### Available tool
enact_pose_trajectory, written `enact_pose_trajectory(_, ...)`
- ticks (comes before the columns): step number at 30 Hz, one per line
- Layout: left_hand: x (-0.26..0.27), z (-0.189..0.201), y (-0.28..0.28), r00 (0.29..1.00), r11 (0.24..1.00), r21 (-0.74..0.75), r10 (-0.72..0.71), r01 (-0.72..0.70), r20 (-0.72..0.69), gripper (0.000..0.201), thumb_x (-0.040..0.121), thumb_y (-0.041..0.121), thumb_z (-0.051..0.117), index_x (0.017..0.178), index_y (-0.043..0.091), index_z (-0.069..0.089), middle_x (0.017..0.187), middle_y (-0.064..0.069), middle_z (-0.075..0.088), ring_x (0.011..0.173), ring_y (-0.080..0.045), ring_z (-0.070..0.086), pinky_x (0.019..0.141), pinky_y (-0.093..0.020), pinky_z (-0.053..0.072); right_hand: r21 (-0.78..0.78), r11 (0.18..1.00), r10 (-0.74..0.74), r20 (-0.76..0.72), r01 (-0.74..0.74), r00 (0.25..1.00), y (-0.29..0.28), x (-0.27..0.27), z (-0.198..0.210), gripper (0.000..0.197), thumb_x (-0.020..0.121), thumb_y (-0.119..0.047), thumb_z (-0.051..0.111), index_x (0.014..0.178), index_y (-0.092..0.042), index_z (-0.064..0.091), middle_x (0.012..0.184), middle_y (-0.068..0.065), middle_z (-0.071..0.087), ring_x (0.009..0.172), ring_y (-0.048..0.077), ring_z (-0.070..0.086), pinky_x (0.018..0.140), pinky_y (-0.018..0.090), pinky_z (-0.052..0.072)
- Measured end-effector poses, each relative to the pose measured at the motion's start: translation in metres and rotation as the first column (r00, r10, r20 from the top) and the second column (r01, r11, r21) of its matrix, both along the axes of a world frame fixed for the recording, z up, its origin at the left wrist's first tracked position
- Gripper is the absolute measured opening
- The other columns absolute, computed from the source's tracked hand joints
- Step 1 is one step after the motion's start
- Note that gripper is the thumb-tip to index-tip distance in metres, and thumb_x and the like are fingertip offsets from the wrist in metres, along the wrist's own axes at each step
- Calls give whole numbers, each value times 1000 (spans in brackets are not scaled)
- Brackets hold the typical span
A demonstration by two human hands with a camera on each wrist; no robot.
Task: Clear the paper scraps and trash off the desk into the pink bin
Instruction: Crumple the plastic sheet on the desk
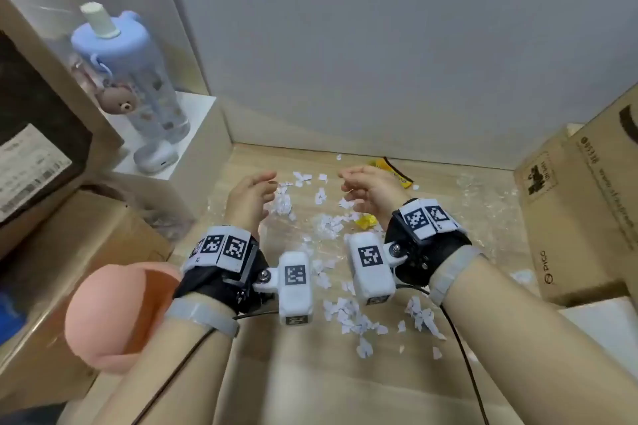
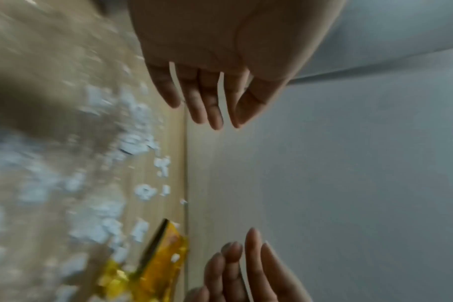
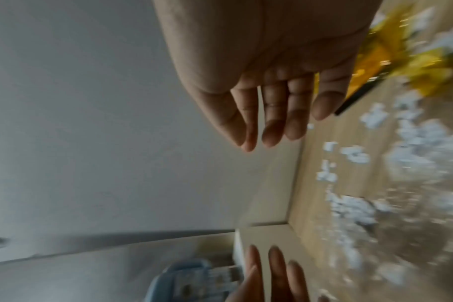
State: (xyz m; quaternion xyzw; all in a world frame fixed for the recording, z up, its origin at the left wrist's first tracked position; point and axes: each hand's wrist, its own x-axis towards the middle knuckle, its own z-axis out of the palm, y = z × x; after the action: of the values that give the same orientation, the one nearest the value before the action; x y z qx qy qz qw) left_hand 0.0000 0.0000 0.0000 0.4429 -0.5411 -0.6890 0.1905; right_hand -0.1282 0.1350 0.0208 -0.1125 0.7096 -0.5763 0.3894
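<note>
The left hand point(image 1: 250, 198) and the right hand point(image 1: 367, 191) hang above the far middle of the worktop point(image 1: 310, 383), palms turned toward each other with a gap between them. Both wrist views show the fingers loosely extended and spread, with nothing pinched or cupped, so both hands are wide and empty.

Beneath and between them lie the paper scraps point(image 1: 328, 224), torn white bits strewn across the wood from just short of the far wall down to the near middle, thickest under the wrists. A crumpled yellow wrapper point(image 1: 366, 220) sits among the scraps just near the right wrist, and a longer yellow packet point(image 1: 392, 167) lies against the far edge, partly hidden behind the right hand. Clear film point(image 1: 483, 190) glints on the worktop to the right.

The pink bin point(image 1: 114, 314) stands at the near left, beside the left forearm and off the scrap field; its mouth is blurred, so what it holds I cannot tell.

I judge this to be the gathering step: the hands look poised to come down either side of the far scraps. The next move would call for lowering both palms to the wood, sweeping the loose bits into one heap, then cupping it firmly for the carry left to the bin, since such light scraps slip easily from between fingers.

A blue-lidded bottle point(image 1: 138, 79) stands far left; cardboard boxes point(image 1: 587, 210) flank the right.
</note>
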Motion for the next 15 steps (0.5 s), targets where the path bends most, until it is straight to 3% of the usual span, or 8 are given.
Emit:
enact_pose_trajectory(1,7,-9,0,999,999,-47,24,-23,29,30,85,4,50,108,19,61,109,2,60,100,-13,51,87,-26,39,57,998,-1,-4,1,1000,-1,1,-15,6,86,-15,55,87,-15,61,81,2,57,71,14,52,58,24,39)
enact_pose_trajectory(3,18,-33,-2,975,982,-187,59,-18,214,42,82,7,55,121,23,56,136,-6,48,122,-22,44,106,-35,32,247,969,20,-73,-1,997,-1,4,-46,19,85,-15,57,103,-12,63,104,4,61,94,17,52,78,32,44)
enact_pose_trajectory(5,32,-52,0,918,976,-216,59,30,392,54,81,13,59,131,31,47,150,-10,29,135,-31,28,112,-42,22,415,897,198,-63,-155,978,1,9,-74,31,87,-16,54,117,-8,58,132,9,53,118,23,48,103,36,37)
enact_pose_trajectory(6,37,-59,3,903,985,-168,39,37,428,59,82,14,59,135,32,42,152,-10,23,138,-32,24,112,-41,20,469,851,281,-28,-236,959,2,16,-83,35,89,-16,51,122,-7,53,139,10,45,125,25,43,106,35,33)
enact_pose_trajectory(8,42,-66,6,930,997,-63,-18,45,366,63,82,12,60,138,31,37,153,-8,21,139,-28,25,113,-39,21,479,828,306,48,-291,951,4,24,-96,37,91,-17,48,126,-6,49,141,11,43,122,27,46,94,35,39)
enact_pose_trajectory(10,48,-71,10,956,996,13,-92,92,280,65,82,11,60,139,28,36,153,-1,26,136,-21,31,112,-38,26,425,872,222,98,-242,970,9,30,-104,35,88,-16,53,123,-9,53,136,10,49,110,24,53,81,30,43)
enact_pose_trajectory(12,53,-66,16,978,989,112,-113,95,176,65,81,12,61,139,32,37,153,4,28,123,-12,41,101,-34,32,333,927,153,75,-170,985,14,37,-101,33,86,-10,56,118,-9,57,127,7,56,99,14,55,75,21,41)
enact_pose_trajectory(15,55,-52,24,991,969,215,-132,122,34,66,84,11,60,140,34,34,152,3,27,105,-5,46,88,-32,35,196,969,149,26,-151,989,18,43,-75,33,86,-7,55,119,-9,57,116,1,57,98,7,50,75,14,36)
